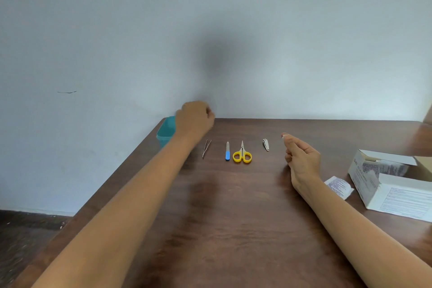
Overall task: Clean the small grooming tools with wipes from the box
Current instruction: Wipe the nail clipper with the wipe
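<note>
One brown wooden tabletop [233, 217] fills the lower part of the view. Its far edge meets a pale wall [210, 30] and its left edge runs on a slant from the far corner toward the near left, with dark floor [25, 241] beyond it. A broad bare stretch of wood lies open in the near middle, between the two forearms.

The white printed box [392, 184] sits at the right edge with its flaps up. A teal tub [166, 131] stands at the far left corner, right by the edge. The left hand [194, 117] hovers over the tub, its back toward the camera and fingers curled under; whether it holds anything cannot be told. The right hand [301, 159] hangs above the wood left of the box, fingers loosely bent, a white speck at its far fingertip; whether that is pinched cannot be told. A flat white wipe packet [339, 186] lies just left of the box.

The tools lie in a row across the far middle, apart from one another: yellow-handled scissors [242, 154], a blue-handled nail file [227, 151] to their left, thin metal tweezers [207, 148] leftmost, and a small silver nail clipper [265, 144] rightmost.
</note>
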The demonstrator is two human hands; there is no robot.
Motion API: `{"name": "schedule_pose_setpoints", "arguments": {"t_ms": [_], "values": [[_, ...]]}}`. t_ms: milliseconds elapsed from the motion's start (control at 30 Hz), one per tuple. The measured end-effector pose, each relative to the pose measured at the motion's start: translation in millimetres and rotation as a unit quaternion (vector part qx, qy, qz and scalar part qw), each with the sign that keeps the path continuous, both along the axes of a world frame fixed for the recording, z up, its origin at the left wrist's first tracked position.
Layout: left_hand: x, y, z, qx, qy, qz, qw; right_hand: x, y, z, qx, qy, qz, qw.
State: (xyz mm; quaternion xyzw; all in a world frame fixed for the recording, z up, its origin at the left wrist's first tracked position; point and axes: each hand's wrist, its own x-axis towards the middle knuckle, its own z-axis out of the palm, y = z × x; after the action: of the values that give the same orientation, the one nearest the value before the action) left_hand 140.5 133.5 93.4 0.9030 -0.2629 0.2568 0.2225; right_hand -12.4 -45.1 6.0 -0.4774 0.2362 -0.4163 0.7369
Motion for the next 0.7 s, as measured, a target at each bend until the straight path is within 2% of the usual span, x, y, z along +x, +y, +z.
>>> {"name": "schedule_pose_setpoints", "arguments": {"t_ms": [67,167,433,700], "values": [[-15.7,-17.1,-10.0,-0.009,0.018,-0.042,0.999,-0.3,-0.8,0.0,0.012,-0.011,-0.002,1.000],[-33.9,-48.0,-29.1,0.026,0.051,-0.065,0.996,0.4,-2.2,0.0,0.023,-0.028,-0.011,0.999],[-57.4,-113.1,-53.5,0.109,0.087,-0.023,0.990,5.8,-4.4,-0.8,0.026,-0.056,-0.038,0.997],[-59.4,-139.7,-64.9,0.165,0.094,-0.001,0.982,7.0,-4.4,-1.9,-0.012,-0.058,-0.029,0.998]]}}
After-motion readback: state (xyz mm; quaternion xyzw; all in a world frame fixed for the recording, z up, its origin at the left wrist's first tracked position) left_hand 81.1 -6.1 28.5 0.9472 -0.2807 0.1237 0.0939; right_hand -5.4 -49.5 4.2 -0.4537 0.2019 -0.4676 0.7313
